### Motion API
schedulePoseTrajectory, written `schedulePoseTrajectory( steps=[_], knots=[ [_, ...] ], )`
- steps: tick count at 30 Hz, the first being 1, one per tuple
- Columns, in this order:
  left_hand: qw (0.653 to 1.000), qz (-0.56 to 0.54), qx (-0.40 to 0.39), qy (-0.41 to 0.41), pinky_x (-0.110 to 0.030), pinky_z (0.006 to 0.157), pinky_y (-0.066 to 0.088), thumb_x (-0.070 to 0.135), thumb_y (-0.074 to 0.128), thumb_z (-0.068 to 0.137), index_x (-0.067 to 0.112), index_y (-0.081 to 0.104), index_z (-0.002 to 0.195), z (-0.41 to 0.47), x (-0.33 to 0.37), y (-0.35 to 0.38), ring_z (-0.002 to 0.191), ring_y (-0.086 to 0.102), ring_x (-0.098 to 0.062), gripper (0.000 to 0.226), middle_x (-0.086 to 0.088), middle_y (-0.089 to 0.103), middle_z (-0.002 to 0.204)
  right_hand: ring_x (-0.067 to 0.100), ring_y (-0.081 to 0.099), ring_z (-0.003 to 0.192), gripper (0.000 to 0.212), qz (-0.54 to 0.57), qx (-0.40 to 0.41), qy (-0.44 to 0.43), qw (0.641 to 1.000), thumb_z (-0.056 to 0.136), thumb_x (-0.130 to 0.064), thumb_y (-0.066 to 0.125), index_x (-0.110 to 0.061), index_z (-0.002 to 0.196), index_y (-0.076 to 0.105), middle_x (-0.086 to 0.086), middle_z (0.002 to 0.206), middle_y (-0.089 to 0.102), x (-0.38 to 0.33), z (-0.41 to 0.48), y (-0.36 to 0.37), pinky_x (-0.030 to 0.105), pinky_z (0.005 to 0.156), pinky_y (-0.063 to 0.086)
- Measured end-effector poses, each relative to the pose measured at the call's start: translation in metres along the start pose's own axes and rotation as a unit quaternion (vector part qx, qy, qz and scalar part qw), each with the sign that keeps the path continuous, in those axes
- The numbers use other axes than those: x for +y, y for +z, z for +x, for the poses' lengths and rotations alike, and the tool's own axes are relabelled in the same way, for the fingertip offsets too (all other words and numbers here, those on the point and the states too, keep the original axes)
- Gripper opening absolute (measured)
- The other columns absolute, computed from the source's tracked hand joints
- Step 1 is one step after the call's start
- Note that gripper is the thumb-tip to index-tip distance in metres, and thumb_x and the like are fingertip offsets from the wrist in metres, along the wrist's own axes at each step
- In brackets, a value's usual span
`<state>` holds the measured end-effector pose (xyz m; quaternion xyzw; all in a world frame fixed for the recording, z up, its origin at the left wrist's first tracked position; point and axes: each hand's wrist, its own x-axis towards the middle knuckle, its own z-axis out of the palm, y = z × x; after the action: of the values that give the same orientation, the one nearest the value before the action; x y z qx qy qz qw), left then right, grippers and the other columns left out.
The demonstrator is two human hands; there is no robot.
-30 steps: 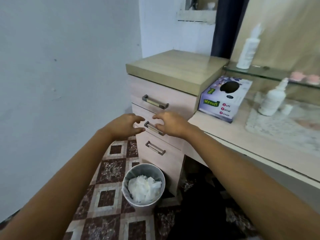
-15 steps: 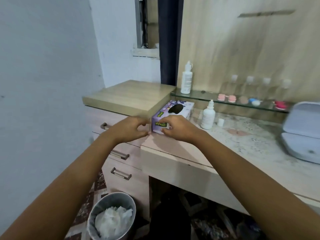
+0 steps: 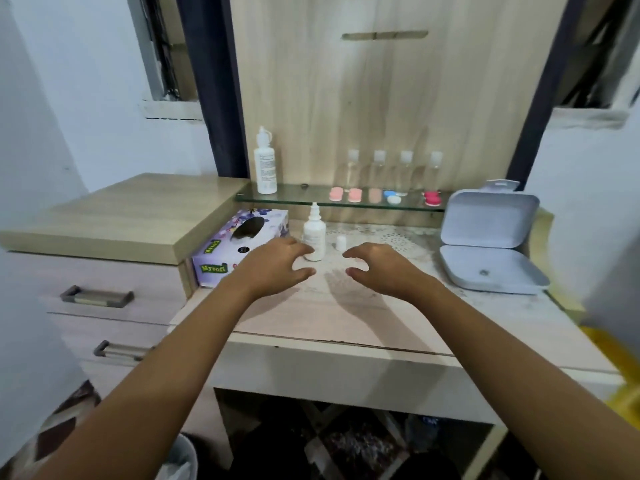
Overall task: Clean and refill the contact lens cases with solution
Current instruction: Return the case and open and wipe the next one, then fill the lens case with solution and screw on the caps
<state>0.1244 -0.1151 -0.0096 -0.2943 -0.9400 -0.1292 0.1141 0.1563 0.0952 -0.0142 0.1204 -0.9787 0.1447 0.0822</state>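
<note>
A purple floral cardboard tissue box printed with green lettering lies on the pale wooden desk top, tucked against the side of the taller light-wood drawer cabinet; two metal bar handles show on the cabinet's drawer fronts; at the desk's right end an open pale blue hinged plastic box sits with its lid tilted up; a white lace mat covers the back of the desk; a bin of crumpled white paper stands on the floor, below the drawers.
</note>
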Motion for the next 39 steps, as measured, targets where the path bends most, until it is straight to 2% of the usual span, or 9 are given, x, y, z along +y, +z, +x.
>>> schedulePoseTrajectory(
  steps=[8, 18, 21, 25, 30, 32, 35, 37, 39],
  knots=[
    [0.996, -0.052, -0.061, 0.035, -0.029, 0.099, 0.036, 0.04, 0.054, 0.091, 0.021, 0.048, 0.135, 0.043, 0.03, 0.038, 0.124, 0.043, -0.017, 0.048, -0.002, 0.048, 0.135, 0.02, 0.045, 0.124, 0.039, -0.001, 0.012, 0.053, 0.999, 0.092, -0.027, 0.053, -0.017, 0.129, 0.053, 0.004, 0.133, 0.053, 0.051, -0.01, -0.002, 0.028, 0.103, 0.032],
    [0.992, -0.093, -0.068, 0.048, -0.032, 0.098, 0.041, 0.04, 0.057, 0.089, 0.018, 0.05, 0.133, 0.071, 0.033, 0.079, 0.118, 0.049, -0.018, 0.05, -0.003, 0.052, 0.128, 0.02, 0.049, 0.12, 0.039, 0.018, 0.024, 0.089, 0.996, 0.089, -0.025, 0.056, -0.016, 0.127, 0.055, 0.007, 0.13, 0.056, 0.076, -0.005, 0.01, 0.023, 0.096, 0.034],
    [0.993, -0.083, -0.057, 0.059, -0.036, 0.095, 0.043, 0.042, 0.057, 0.088, 0.018, 0.052, 0.13, 0.077, 0.034, 0.087, 0.114, 0.051, -0.021, 0.049, -0.004, 0.056, 0.121, 0.024, 0.051, 0.116, 0.039, 0.022, 0.029, 0.086, 0.996, 0.087, -0.027, 0.057, -0.014, 0.124, 0.057, 0.011, 0.122, 0.059, 0.079, -0.002, 0.019, 0.029, 0.096, 0.038],
    [0.995, -0.077, -0.04, 0.055, -0.037, 0.093, 0.042, 0.045, 0.057, 0.087, 0.022, 0.056, 0.127, 0.083, 0.034, 0.094, 0.112, 0.05, -0.019, 0.046, 0.0, 0.056, 0.116, 0.026, 0.05, 0.115, 0.038, 0.025, 0.045, 0.088, 0.995, 0.086, -0.033, 0.056, -0.019, 0.121, 0.059, 0.006, 0.119, 0.06, 0.084, -0.001, 0.029, 0.04, 0.096, 0.041],
    [0.995, -0.082, -0.018, 0.06, -0.04, 0.092, 0.042, 0.047, 0.057, 0.087, 0.023, 0.059, 0.123, 0.087, 0.028, 0.104, 0.11, 0.051, -0.018, 0.044, 0.003, 0.056, 0.113, 0.025, 0.049, 0.112, 0.038, 0.04, 0.088, 0.103, 0.99, 0.084, -0.036, 0.055, -0.021, 0.118, 0.062, 0.0, 0.117, 0.061, 0.085, 0.001, 0.038, 0.04, 0.095, 0.042],
    [0.994, -0.089, -0.014, 0.059, -0.039, 0.092, 0.043, 0.054, 0.054, 0.085, 0.024, 0.058, 0.123, 0.087, 0.026, 0.106, 0.109, 0.051, -0.016, 0.049, 0.004, 0.057, 0.113, 0.023, 0.048, 0.112, 0.038, 0.042, 0.091, 0.102, 0.99, 0.085, -0.038, 0.055, -0.022, 0.119, 0.061, -0.003, 0.117, 0.06, 0.088, 0.001, 0.041, 0.038, 0.094, 0.04],
    [0.99, -0.126, 0.033, 0.051, -0.032, 0.088, 0.045, 0.057, 0.05, 0.084, 0.022, 0.061, 0.12, 0.084, 0.025, 0.106, 0.104, 0.054, -0.013, 0.051, 0.005, 0.06, 0.111, 0.021, 0.046, 0.113, 0.038, 0.047, 0.098, 0.101, 0.989, 0.087, -0.039, 0.054, -0.023, 0.12, 0.06, -0.004, 0.117, 0.059, 0.091, 0.001, 0.044, 0.037, 0.093, 0.038],
    [0.981, -0.147, 0.113, 0.055, -0.027, 0.079, 0.045, 0.048, 0.053, 0.088, 0.016, 0.065, 0.114, 0.082, 0.027, 0.1, 0.094, 0.054, -0.012, 0.042, 0.002, 0.062, 0.101, 0.02, 0.045, 0.113, 0.038, 0.046, 0.097, 0.098, 0.989, 0.088, -0.039, 0.053, -0.024, 0.121, 0.059, -0.005, 0.117, 0.058, 0.092, 0.001, 0.045, 0.036, 0.093, 0.036],
    [0.965, -0.139, 0.215, 0.055, -0.021, 0.072, 0.038, 0.043, 0.049, 0.089, 0.01, 0.067, 0.105, 0.083, 0.028, 0.093, 0.084, 0.051, -0.011, 0.041, -0.002, 0.061, 0.091, 0.019, 0.044, 0.113, 0.036, 0.045, 0.095, 0.097, 0.99, 0.089, -0.037, 0.054, -0.024, 0.122, 0.058, -0.006, 0.118, 0.057, 0.093, 0.002, 0.045, 0.035, 0.092, 0.034]
  ],
)
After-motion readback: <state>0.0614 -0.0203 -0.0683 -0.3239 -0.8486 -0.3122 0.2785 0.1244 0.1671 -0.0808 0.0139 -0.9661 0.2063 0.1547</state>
